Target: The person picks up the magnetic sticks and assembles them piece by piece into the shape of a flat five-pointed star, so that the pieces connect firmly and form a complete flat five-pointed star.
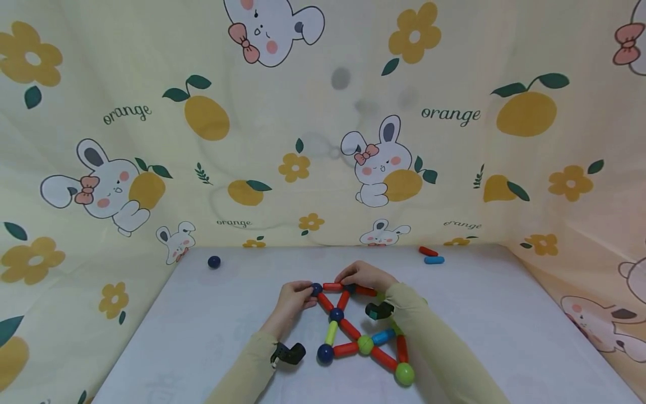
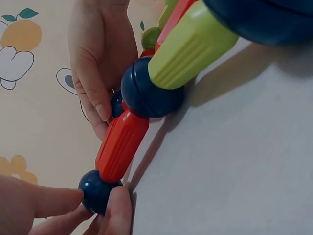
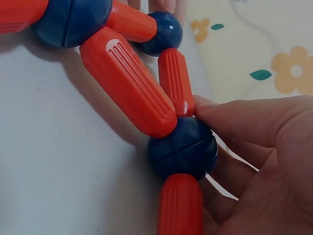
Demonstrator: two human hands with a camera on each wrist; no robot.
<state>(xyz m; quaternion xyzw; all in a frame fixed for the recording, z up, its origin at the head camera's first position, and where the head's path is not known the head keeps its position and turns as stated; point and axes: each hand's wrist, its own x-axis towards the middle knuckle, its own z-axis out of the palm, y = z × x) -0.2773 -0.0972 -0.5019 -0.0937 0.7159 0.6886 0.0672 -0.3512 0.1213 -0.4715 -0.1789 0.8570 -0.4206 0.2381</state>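
Observation:
On the white table lies a frame of magnetic rods and balls. My left hand (image 1: pixel 291 303) pinches a dark blue ball (image 2: pixel 93 188) at the frame's far left corner. Another dark blue ball (image 3: pixel 182 149) is held by my right hand (image 1: pixel 368 276), its thumb right at the joint with a red rod. A short red rod (image 1: pixel 331 287) spans these two balls. From each of them a further red rod slants down to a third dark blue ball (image 1: pixel 336 315). Part of the frame's right side is hidden behind my right forearm.
Nearer me, the frame goes on with a light green rod (image 1: pixel 330 333), a blue ball (image 1: pixel 325 353), green balls (image 1: pixel 405 373) and a blue rod (image 1: pixel 383 336). A loose dark blue ball (image 1: pixel 214 262) lies far left; loose red (image 1: pixel 428 251) and blue (image 1: pixel 434 260) rods lie far right. Patterned cloth (image 1: pixel 313 112) hangs behind.

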